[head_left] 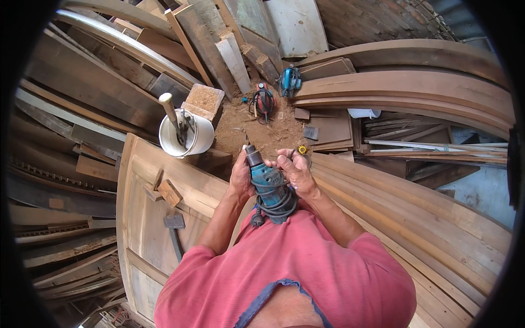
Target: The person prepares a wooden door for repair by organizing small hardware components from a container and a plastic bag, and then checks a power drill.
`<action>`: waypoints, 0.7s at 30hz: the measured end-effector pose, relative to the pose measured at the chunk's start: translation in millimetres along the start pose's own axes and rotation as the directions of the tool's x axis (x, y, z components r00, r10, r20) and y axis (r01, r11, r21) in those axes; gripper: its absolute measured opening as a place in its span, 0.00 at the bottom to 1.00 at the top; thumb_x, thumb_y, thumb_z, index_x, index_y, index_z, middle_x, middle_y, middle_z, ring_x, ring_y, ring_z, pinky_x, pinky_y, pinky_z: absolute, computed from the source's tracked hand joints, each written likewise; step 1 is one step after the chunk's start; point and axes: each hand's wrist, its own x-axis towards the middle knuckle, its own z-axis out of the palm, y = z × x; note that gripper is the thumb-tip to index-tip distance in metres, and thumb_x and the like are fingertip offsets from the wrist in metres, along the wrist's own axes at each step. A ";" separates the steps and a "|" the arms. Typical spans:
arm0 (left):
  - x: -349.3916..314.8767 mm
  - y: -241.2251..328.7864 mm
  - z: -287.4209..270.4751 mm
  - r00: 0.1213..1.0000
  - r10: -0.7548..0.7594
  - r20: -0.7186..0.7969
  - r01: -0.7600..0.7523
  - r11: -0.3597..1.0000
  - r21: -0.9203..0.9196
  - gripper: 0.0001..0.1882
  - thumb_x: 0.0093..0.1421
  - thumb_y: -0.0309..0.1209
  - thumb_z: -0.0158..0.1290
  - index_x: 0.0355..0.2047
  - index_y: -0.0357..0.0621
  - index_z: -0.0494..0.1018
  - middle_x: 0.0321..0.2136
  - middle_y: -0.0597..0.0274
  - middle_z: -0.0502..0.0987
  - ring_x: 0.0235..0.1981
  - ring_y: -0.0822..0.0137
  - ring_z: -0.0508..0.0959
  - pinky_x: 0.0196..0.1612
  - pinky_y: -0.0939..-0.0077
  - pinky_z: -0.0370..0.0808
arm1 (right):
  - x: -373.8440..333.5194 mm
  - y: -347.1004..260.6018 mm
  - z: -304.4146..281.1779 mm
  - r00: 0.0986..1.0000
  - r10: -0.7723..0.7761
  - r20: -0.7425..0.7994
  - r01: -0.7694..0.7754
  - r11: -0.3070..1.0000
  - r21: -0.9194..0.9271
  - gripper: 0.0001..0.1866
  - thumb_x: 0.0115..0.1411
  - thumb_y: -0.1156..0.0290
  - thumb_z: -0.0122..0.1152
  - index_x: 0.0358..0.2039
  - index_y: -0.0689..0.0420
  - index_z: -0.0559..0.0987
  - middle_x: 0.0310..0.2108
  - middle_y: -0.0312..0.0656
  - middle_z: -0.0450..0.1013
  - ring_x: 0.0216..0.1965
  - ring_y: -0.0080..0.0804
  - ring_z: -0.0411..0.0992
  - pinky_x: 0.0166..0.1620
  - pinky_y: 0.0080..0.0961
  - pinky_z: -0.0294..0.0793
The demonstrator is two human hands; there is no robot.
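A blue power drill (266,185) with a dark metal chuck lies upright along my front, its bit pointing away from me. Its black cord (280,206) is wound round the body, and the plug (257,218) hangs at the lower left. My left hand (240,176) grips the drill along its left side near the chuck. On the other side, my right hand (295,172) has its thumb and fingers closed together beside the drill; what is between them is too small to tell. A small yellow round item (302,149) shows just beyond the right fingers.
Left of the drill stands a white bucket (203,136) holding a hammer and other tools. A red corded power tool (263,101) and a blue one (290,82) sit on sawdust ahead. A wooden panel (205,199) bears a dark hammer (174,221); curved boards (404,90) are stacked right.
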 end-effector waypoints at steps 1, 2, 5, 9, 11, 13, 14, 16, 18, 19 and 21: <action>5.4 -0.5 5.7 1.000 -0.015 -0.026 0.015 1.000 0.023 0.35 0.72 0.63 0.33 0.40 0.42 0.71 0.30 0.46 0.81 0.35 0.50 0.84 0.44 0.52 0.84 | -1.3 -7.2 -5.7 1.000 -0.018 -0.010 0.018 0.999 0.032 0.26 0.65 0.61 0.69 0.53 0.63 0.68 0.43 0.39 0.74 0.45 0.23 0.73 0.51 0.22 0.74; 15.5 -1.4 -1.9 1.000 0.013 -0.011 -0.012 0.997 0.071 0.34 0.71 0.64 0.35 0.40 0.42 0.71 0.30 0.46 0.81 0.35 0.49 0.84 0.44 0.51 0.84 | -6.3 -17.9 -6.1 0.998 -0.051 -0.037 0.048 0.997 -0.065 0.25 0.65 0.58 0.68 0.51 0.62 0.70 0.38 0.37 0.73 0.40 0.22 0.72 0.49 0.24 0.74; 29.1 -2.1 3.0 0.997 0.072 -0.030 -0.068 0.988 0.140 0.36 0.68 0.67 0.38 0.41 0.41 0.70 0.31 0.45 0.81 0.35 0.49 0.84 0.44 0.52 0.84 | -9.2 -22.7 -40.6 0.988 -0.051 -0.145 -0.013 0.912 -0.411 0.24 0.65 0.57 0.67 0.49 0.64 0.72 0.35 0.38 0.73 0.38 0.22 0.71 0.46 0.23 0.72; 30.4 -7.4 12.3 0.993 0.075 -0.087 -0.065 0.991 0.118 0.34 0.64 0.67 0.48 0.37 0.42 0.71 0.32 0.46 0.82 0.36 0.52 0.84 0.44 0.52 0.84 | -14.8 -35.5 -51.9 0.991 0.041 0.126 0.034 0.839 -0.543 0.17 0.68 0.60 0.61 0.44 0.63 0.78 0.35 0.35 0.74 0.36 0.19 0.69 0.41 0.21 0.70; 29.6 -6.9 9.3 0.994 0.061 -0.091 -0.047 0.989 0.144 0.33 0.62 0.66 0.52 0.35 0.43 0.71 0.32 0.47 0.82 0.36 0.54 0.84 0.44 0.52 0.84 | -7.9 -50.8 -45.1 0.986 0.162 0.049 -0.124 0.888 -0.442 0.12 0.71 0.65 0.56 0.43 0.63 0.78 0.36 0.31 0.75 0.35 0.16 0.71 0.40 0.21 0.73; 35.9 -9.9 0.0 0.994 0.108 0.000 -0.105 0.966 0.236 0.27 0.63 0.59 0.57 0.36 0.45 0.74 0.33 0.53 0.81 0.45 0.55 0.82 0.48 0.48 0.82 | 7.3 -52.5 -62.7 0.990 0.111 -0.082 -0.136 0.881 -0.453 0.12 0.70 0.67 0.54 0.46 0.62 0.75 0.36 0.37 0.78 0.33 0.24 0.75 0.39 0.27 0.75; 35.3 -9.0 6.7 0.990 0.136 0.030 -0.139 0.956 0.257 0.26 0.64 0.57 0.57 0.36 0.44 0.74 0.34 0.53 0.81 0.45 0.56 0.82 0.47 0.49 0.83 | 16.3 -65.4 -56.9 0.993 0.072 -0.090 -0.114 0.744 -0.659 0.12 0.69 0.68 0.53 0.47 0.62 0.74 0.36 0.42 0.78 0.33 0.31 0.77 0.39 0.31 0.76; 27.0 -0.1 13.5 0.980 0.187 0.062 -0.197 0.937 0.287 0.25 0.65 0.55 0.57 0.35 0.43 0.74 0.34 0.54 0.81 0.44 0.57 0.83 0.47 0.51 0.83 | 31.0 -92.0 -38.5 0.997 -0.042 -0.059 -0.041 0.341 -0.939 0.12 0.68 0.70 0.51 0.48 0.61 0.72 0.35 0.50 0.79 0.34 0.45 0.79 0.39 0.40 0.76; 15.9 6.5 8.8 0.972 0.223 0.069 -0.234 0.928 0.289 0.24 0.66 0.54 0.57 0.34 0.42 0.74 0.33 0.54 0.81 0.44 0.58 0.83 0.47 0.53 0.83 | 53.6 -90.1 -28.0 0.996 -0.049 0.078 0.086 0.187 -0.979 0.13 0.67 0.70 0.50 0.49 0.61 0.71 0.35 0.57 0.78 0.37 0.56 0.78 0.41 0.49 0.75; 8.5 10.1 2.1 0.966 0.252 0.062 -0.260 0.931 0.256 0.24 0.66 0.53 0.56 0.34 0.42 0.74 0.33 0.54 0.81 0.44 0.58 0.83 0.46 0.53 0.84 | 65.6 -84.8 -21.7 0.988 -0.051 0.146 0.151 0.108 -0.983 0.13 0.66 0.70 0.49 0.50 0.60 0.70 0.34 0.61 0.77 0.38 0.62 0.77 0.42 0.53 0.74; -5.2 12.8 -19.1 0.952 0.303 0.041 -0.305 0.935 0.180 0.23 0.67 0.53 0.55 0.34 0.42 0.74 0.33 0.53 0.81 0.45 0.58 0.83 0.46 0.54 0.84 | 91.0 -75.4 1.1 0.964 -0.042 0.264 0.261 -0.058 -0.963 0.12 0.67 0.67 0.52 0.47 0.60 0.71 0.34 0.62 0.77 0.40 0.66 0.76 0.43 0.57 0.71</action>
